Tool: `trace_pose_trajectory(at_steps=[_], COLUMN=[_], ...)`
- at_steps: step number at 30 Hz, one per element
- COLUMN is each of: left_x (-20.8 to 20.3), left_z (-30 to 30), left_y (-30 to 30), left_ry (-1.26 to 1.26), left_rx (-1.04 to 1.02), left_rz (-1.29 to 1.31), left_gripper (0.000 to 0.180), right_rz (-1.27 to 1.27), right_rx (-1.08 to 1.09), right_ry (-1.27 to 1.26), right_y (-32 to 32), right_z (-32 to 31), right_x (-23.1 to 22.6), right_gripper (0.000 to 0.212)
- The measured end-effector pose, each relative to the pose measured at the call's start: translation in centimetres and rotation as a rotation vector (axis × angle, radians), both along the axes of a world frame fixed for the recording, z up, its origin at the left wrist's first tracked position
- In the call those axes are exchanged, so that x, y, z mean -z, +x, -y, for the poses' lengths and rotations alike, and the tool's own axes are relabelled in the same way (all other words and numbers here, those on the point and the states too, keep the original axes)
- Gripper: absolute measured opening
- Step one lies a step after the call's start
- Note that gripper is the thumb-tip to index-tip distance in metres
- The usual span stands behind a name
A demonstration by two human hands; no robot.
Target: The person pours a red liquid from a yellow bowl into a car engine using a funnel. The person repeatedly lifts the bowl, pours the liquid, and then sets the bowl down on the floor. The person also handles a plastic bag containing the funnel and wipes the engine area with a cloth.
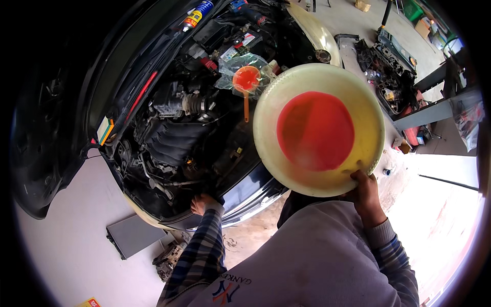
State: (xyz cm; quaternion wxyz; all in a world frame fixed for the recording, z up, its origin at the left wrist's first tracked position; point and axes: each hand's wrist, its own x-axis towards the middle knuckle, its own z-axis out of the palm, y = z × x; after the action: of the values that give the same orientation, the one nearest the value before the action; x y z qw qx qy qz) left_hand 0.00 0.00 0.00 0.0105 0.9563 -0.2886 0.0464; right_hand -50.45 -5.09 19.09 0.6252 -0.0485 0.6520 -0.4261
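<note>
Right hand (365,193) grips a round pale-yellow plastic basin (266,128) of red liquid (314,130), near an orange plastic funnel or ladle (246,79); left hand (206,203) curls at glossy dark car front (239,197) — hold unclear. Apparently positioning — next move demands level handling.

Pale floor (66,235), glaring lower right

And there's a blue-and-yellow aerosol can (198,14) up top, a flat grey panel (135,235) down on the pale floor (66,245), clear plastic bag (468,123) far right
</note>
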Motion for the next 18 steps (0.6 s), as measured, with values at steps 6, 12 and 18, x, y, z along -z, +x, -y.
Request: trace_pose_trajectory(at_steps=[6, 12, 18], left_x=[0.3, 0.1, 0.1], left_z=[-0.2, 0.4, 0.5], left_y=[0.0, -0.3, -0.2], left_ry=[-0.058, -0.121, -0.121], left_rx=[0.054, 0.018, -0.006], left_rz=[0.098, 0.172, 0.158], left_gripper=[0.036, 0.033, 0.03], right_rz=[-0.064, -0.107, -0.045], right_rx=[-0.067, -0.12, -0.042], right_ry=[-0.081, -0.168, -0.144], right_y=[0.2, -0.3, 0.4], right_z=[-0.1, -0.6, -0.1], right_x=[-0.4, 1.0, -0.7], right_gripper=[0.037, 0.037, 0.038])
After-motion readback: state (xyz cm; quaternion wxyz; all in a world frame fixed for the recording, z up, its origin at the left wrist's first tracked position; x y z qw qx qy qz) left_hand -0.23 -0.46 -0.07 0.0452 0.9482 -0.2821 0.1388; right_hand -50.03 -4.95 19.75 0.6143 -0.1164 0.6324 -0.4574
